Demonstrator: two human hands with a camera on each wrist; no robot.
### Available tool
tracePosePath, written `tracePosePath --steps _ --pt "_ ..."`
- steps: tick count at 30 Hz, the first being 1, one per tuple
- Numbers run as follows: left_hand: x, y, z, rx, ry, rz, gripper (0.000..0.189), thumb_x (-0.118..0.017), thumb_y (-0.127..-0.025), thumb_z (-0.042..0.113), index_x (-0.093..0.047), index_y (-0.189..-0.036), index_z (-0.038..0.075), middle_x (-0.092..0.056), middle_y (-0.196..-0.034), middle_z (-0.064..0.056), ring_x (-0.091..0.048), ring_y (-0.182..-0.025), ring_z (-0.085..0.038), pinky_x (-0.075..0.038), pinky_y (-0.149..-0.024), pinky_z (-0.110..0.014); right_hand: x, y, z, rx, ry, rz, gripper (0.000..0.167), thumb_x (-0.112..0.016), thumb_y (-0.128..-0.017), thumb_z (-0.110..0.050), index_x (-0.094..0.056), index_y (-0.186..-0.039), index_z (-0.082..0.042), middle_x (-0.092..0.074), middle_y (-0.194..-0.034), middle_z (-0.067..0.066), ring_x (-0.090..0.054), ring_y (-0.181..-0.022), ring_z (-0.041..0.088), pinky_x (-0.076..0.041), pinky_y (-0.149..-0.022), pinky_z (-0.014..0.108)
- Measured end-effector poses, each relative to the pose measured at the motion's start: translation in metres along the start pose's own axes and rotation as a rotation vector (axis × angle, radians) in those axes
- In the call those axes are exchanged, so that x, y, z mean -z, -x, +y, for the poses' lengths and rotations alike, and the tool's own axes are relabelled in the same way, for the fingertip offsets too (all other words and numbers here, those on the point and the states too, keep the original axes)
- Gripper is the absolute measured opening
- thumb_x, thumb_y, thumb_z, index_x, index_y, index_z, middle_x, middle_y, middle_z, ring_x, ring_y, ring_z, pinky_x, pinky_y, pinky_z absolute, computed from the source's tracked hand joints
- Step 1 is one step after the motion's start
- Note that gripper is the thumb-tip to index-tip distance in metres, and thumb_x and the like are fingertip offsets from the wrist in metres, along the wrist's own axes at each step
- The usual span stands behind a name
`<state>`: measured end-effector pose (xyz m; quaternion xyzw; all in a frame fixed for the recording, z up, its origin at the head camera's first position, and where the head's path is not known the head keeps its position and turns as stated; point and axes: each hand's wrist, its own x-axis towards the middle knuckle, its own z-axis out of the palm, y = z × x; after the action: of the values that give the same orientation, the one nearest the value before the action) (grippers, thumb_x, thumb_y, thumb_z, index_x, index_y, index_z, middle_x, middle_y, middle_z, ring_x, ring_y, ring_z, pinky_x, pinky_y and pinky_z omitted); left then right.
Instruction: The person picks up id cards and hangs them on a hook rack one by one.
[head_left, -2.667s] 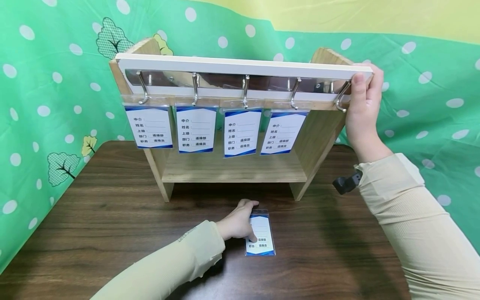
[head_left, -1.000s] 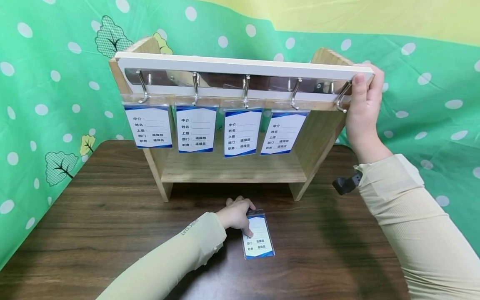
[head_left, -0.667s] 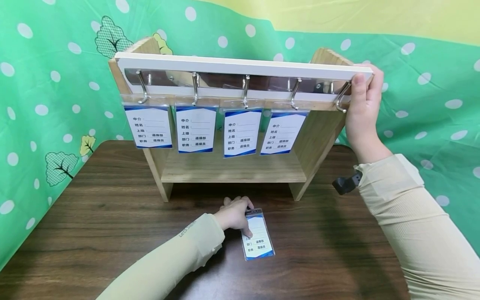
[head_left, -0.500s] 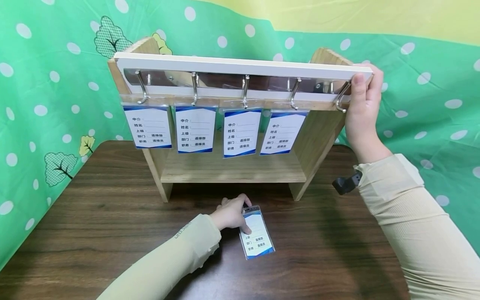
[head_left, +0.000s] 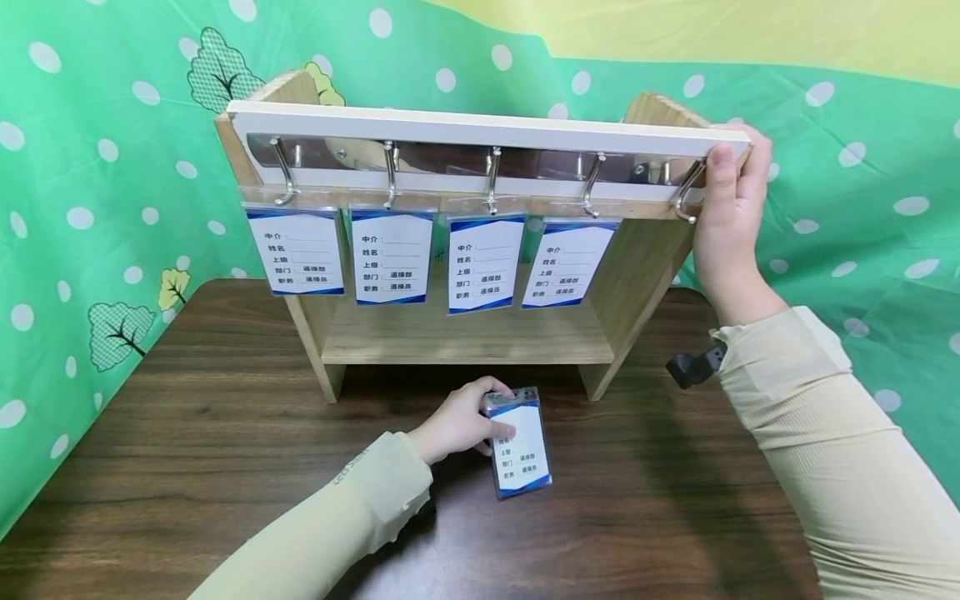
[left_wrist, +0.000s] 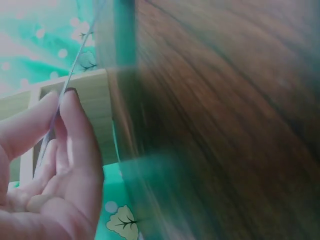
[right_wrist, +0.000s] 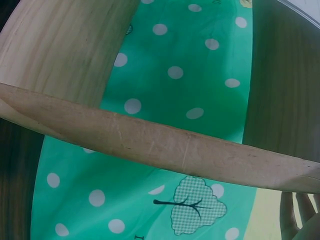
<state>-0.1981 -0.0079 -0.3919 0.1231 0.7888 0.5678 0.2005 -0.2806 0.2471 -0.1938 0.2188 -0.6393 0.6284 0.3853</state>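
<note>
My left hand (head_left: 461, 421) pinches a badge holder (head_left: 522, 454) near its upper left edge, thumb on the printed face; it tilts up over the table in the head view. Edge-on in the left wrist view, the badge (left_wrist: 75, 62) is a thin line between thumb and fingers. My right hand (head_left: 731, 217) grips the right end of a white hook rail (head_left: 480, 125), thumb in front. Several metal hooks line the rail. The rightmost hook (head_left: 686, 192) is bare; each other one carries a hanging badge, such as the leftmost badge (head_left: 296, 250).
The rail lies across the front of a wooden shelf stand (head_left: 465, 337), which stands on a dark wood table (head_left: 187, 467). Behind is a green dotted cloth (head_left: 862, 225). A side panel's edge (right_wrist: 165, 145) crosses the right wrist view.
The badge lay flat on the table under the left hand; it is now pinched and lifted at its top, shifted slightly toward the stand. The right hand keeps its place on the rail.
</note>
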Motion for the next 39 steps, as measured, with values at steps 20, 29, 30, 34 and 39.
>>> tracePosePath --steps 20,29,30,34,39 --pt "0.000 0.011 0.021 -0.091 0.244 0.060 0.032 -0.066 -0.094 0.009 -0.051 -0.121 0.000 -0.068 -0.099 -0.020 -0.068 -0.074 -0.018 -0.059 -0.059 -0.034 0.001 0.000 0.000 0.007 0.043 -0.004 0.021 -0.041 -0.102 -0.013 -0.050 -0.121 -0.015 -0.053 -0.095 -0.001 -0.048 -0.090 0.010 -0.034 -0.084 0.021" --pt "0.000 0.013 0.028 -0.177 0.218 0.086 0.026 -0.058 -0.101 0.019 -0.059 -0.118 0.000 -0.063 -0.092 -0.018 -0.065 -0.070 -0.015 -0.060 -0.059 -0.035 0.002 -0.001 0.000 -0.002 0.062 -0.004 0.022 -0.041 -0.102 -0.013 -0.049 -0.122 -0.016 -0.052 -0.096 -0.002 -0.048 -0.092 0.010 -0.033 -0.085 0.021" --pt "0.000 0.013 0.029 -0.179 0.218 0.090 0.027 -0.058 -0.101 0.020 -0.059 -0.119 0.000 -0.063 -0.092 -0.018 -0.065 -0.070 -0.015 -0.060 -0.059 -0.036 0.002 -0.001 0.000 -0.001 0.060 -0.007 0.022 -0.041 -0.102 -0.013 -0.049 -0.122 -0.015 -0.052 -0.097 -0.002 -0.048 -0.093 0.010 -0.033 -0.085 0.021" --pt "-0.001 0.015 0.035 -0.193 0.219 0.103 0.028 -0.058 -0.101 0.020 -0.060 -0.119 -0.001 -0.063 -0.090 -0.017 -0.065 -0.067 -0.014 -0.059 -0.058 -0.037 0.002 -0.001 0.001 0.002 0.028 -0.015 0.021 -0.041 -0.102 -0.013 -0.049 -0.121 -0.015 -0.052 -0.096 -0.001 -0.048 -0.092 0.011 -0.033 -0.085 0.022" --pt "-0.002 0.016 0.043 -0.228 0.201 0.093 0.027 -0.058 -0.101 0.019 -0.062 -0.118 -0.001 -0.064 -0.090 -0.017 -0.064 -0.065 -0.013 -0.059 -0.057 -0.037 0.002 -0.002 0.000 0.005 -0.010 -0.020 0.019 -0.042 -0.102 -0.012 -0.051 -0.119 -0.015 -0.054 -0.093 0.000 -0.047 -0.088 0.012 -0.034 -0.082 0.022"
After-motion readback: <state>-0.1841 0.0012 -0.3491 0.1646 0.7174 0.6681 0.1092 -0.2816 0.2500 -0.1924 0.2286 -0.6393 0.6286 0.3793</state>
